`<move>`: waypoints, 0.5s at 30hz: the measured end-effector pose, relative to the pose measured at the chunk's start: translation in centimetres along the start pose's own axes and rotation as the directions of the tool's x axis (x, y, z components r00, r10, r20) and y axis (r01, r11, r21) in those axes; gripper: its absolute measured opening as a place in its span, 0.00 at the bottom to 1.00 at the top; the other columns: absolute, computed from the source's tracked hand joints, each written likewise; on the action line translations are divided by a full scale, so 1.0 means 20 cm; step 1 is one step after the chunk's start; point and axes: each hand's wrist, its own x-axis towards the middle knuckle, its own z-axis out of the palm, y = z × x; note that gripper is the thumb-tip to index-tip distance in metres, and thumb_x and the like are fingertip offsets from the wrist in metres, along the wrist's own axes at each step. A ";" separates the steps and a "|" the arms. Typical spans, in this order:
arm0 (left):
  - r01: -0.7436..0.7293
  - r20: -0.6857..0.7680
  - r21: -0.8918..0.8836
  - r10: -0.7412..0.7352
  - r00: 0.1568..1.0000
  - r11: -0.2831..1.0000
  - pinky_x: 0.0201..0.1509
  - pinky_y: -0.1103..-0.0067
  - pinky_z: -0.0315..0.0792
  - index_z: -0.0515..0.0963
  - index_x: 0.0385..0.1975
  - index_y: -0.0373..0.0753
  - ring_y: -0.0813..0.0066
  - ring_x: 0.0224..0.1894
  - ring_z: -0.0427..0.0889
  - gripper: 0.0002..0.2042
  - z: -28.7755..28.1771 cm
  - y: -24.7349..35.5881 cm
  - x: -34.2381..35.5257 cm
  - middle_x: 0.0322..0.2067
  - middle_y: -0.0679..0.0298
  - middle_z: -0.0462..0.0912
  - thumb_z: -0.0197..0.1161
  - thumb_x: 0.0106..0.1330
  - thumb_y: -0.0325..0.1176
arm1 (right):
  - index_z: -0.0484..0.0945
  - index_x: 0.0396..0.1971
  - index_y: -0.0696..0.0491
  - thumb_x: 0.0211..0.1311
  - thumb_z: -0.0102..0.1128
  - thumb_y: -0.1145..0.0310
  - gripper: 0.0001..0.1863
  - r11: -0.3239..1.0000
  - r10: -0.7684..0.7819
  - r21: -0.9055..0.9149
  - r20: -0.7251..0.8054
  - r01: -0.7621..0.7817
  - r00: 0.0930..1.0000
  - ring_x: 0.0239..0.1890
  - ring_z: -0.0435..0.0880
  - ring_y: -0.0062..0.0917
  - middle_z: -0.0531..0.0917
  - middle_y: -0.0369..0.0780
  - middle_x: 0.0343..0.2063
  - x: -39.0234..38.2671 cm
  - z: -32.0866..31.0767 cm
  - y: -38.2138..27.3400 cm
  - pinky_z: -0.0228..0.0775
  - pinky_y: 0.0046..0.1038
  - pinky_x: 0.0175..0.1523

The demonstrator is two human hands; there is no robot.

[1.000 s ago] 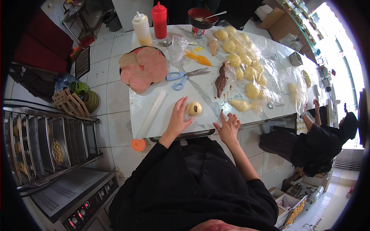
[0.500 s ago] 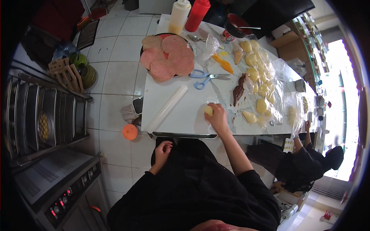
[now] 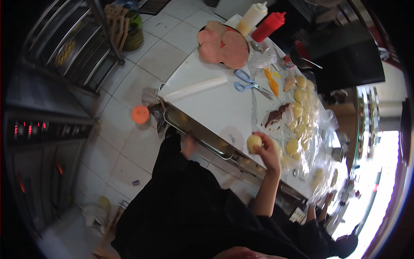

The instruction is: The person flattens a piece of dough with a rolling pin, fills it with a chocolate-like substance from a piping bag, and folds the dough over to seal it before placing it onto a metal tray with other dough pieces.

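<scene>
My right hand grips a pale yellow dough ball, lifted just above the front of the white table. Blurred by motion, my left hand is low by the near rim of a metal tray that juts out beneath the table edge; its fingers cannot be made out. A white roll or rolling pin lies on the tabletop. Beyond it are blue-handled scissors, partly open. To the right, several more dough balls sit under clear plastic, beside a dark brown filled bag.
At the far end stand a plate of round pink meat slices, a white squeeze bottle, a red one and a bowl with a spoon. An orange container is on the floor. Left are a rack and an oven. Another person works at right.
My right hand has raised the dough ball off the tabletop. My left hand has moved from my lap toward the tray, which now shows much more below the table. The view has turned.
</scene>
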 end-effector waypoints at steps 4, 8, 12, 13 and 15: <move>-0.071 -0.274 0.102 0.097 0.957 0.992 0.49 0.69 0.64 0.63 0.54 0.35 0.64 0.50 0.69 0.22 -0.10 -0.08 0.00 0.49 0.55 0.70 0.51 0.61 0.38 | 0.68 0.52 0.56 0.50 0.64 0.73 0.26 0.997 0.076 -0.035 0.179 -0.071 0.981 0.41 0.75 0.17 0.76 0.35 0.41 -0.23 0.11 0.16 0.68 0.19 0.45; -0.301 -0.325 0.287 0.388 0.862 0.910 0.47 0.73 0.64 0.72 0.40 0.25 0.66 0.42 0.73 0.17 -0.28 -0.08 -0.32 0.38 0.56 0.76 0.53 0.57 0.34 | 0.70 0.51 0.56 0.50 0.65 0.72 0.26 0.956 0.291 -0.061 0.318 -0.286 0.903 0.41 0.75 0.17 0.76 0.35 0.43 -0.39 0.12 0.51 0.68 0.21 0.47; -0.248 -0.502 0.225 0.330 0.799 0.942 0.48 0.75 0.65 0.70 0.44 0.25 0.67 0.42 0.74 0.18 -0.64 -0.07 -0.68 0.40 0.56 0.76 0.53 0.56 0.31 | 0.71 0.48 0.57 0.50 0.65 0.73 0.23 0.931 0.364 -0.110 0.343 -0.348 0.866 0.44 0.75 0.18 0.76 0.34 0.44 -0.49 0.20 0.58 0.67 0.22 0.50; -0.262 -0.504 0.206 0.331 0.798 0.943 0.48 0.74 0.65 0.69 0.44 0.26 0.67 0.42 0.74 0.18 -0.76 -0.09 -0.77 0.40 0.56 0.76 0.53 0.55 0.31 | 0.71 0.48 0.57 0.50 0.65 0.73 0.23 0.928 0.373 -0.123 0.353 -0.352 0.858 0.44 0.75 0.18 0.76 0.34 0.44 -0.48 0.23 0.60 0.67 0.22 0.50; -0.278 -0.465 0.162 0.322 0.824 0.947 0.48 0.74 0.64 0.68 0.44 0.27 0.66 0.41 0.73 0.19 -1.00 -0.14 -0.89 0.38 0.58 0.75 0.54 0.55 0.32 | 0.70 0.48 0.56 0.51 0.65 0.72 0.22 0.917 0.399 -0.122 0.351 -0.381 0.847 0.41 0.74 0.16 0.76 0.34 0.41 -0.47 0.26 0.67 0.68 0.21 0.47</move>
